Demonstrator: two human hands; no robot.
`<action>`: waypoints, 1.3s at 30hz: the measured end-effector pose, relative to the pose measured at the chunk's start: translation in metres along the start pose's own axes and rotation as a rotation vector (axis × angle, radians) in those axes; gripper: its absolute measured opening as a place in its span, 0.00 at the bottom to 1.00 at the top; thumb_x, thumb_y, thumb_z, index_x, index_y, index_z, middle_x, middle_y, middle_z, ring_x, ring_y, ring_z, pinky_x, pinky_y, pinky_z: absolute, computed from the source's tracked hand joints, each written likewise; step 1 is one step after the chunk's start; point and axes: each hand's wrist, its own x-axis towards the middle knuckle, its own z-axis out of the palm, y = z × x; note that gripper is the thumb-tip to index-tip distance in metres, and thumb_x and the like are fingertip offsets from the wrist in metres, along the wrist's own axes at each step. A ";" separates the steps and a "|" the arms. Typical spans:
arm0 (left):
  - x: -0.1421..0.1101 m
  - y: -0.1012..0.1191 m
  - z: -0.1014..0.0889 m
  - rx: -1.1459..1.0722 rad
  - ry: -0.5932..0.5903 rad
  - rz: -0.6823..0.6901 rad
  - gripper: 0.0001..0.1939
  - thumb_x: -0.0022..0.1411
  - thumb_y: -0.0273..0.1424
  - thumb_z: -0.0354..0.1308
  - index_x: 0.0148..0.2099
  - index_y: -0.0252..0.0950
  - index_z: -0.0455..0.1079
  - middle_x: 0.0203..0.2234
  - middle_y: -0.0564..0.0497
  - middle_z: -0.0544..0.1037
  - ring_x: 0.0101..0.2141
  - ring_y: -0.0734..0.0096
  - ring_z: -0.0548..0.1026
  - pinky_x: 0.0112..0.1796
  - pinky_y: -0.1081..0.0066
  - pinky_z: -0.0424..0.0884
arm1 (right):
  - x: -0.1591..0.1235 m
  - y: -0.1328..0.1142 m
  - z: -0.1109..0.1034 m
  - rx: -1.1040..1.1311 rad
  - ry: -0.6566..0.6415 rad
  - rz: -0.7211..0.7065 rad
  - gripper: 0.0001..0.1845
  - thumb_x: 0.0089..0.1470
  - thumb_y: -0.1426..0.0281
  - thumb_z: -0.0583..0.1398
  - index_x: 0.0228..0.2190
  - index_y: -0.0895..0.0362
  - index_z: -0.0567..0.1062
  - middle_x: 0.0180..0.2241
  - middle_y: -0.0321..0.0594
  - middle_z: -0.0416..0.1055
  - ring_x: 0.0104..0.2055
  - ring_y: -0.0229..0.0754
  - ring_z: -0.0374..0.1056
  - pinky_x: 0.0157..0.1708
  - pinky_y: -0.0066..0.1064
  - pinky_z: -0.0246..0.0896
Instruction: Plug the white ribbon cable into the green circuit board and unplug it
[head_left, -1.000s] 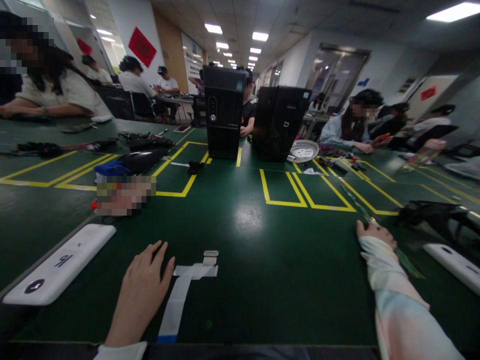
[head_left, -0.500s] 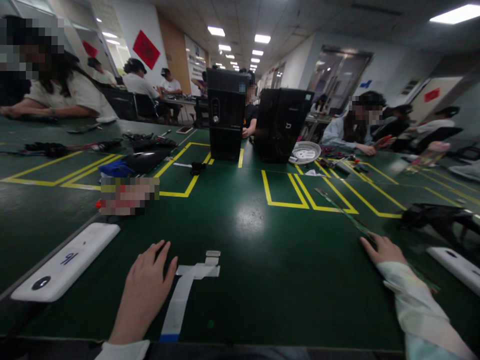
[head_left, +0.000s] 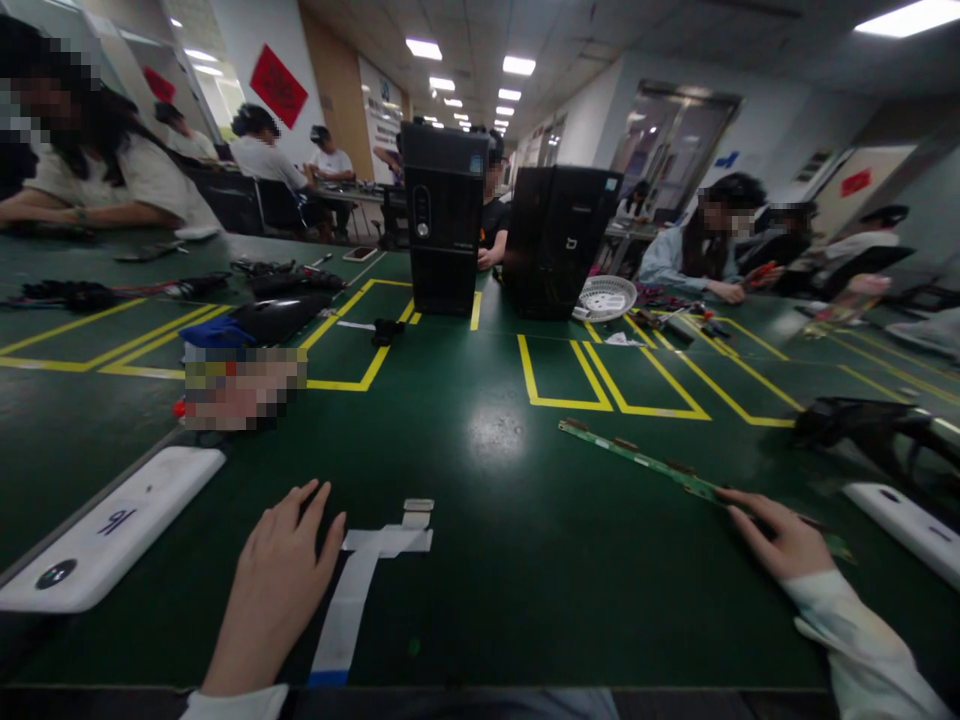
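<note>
A long, narrow green circuit board (head_left: pixel 641 459) slants across the right half of the table. My right hand (head_left: pixel 784 535) grips it near its right end, thumb and fingers closed about the strip; part of the board is hidden beneath the hand. On the left, my left hand (head_left: pixel 279 585) lies palm down on the green tabletop with its fingers stretched out, holding nothing. Just right of that hand is a flat white ribbon cable (head_left: pixel 345 610) with a blue end at the table's front edge and a small connector at its far end.
White devices lie at the left (head_left: pixel 124 525) and right (head_left: pixel 904 525). Two black computer towers (head_left: pixel 448 220) (head_left: pixel 559 240) stand at the back, beside a white basket (head_left: pixel 609 298). Yellow tape (head_left: pixel 660 411) marks the table. Cables (head_left: pixel 97 293) lie back left; other people sit around.
The circuit board has swung so its far end points more to the left, turned by my right hand. My left hand stays beside the ribbon cable. The view has shifted slightly.
</note>
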 end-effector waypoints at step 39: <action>-0.002 -0.006 0.006 0.011 0.036 -0.013 0.36 0.65 0.46 0.34 0.58 0.21 0.64 0.53 0.32 0.65 0.49 0.49 0.69 0.47 0.54 0.70 | 0.062 -0.308 0.130 0.185 -0.115 -0.660 0.19 0.55 0.69 0.58 0.50 0.56 0.71 0.52 0.48 0.67 0.54 0.51 0.59 0.56 0.52 0.51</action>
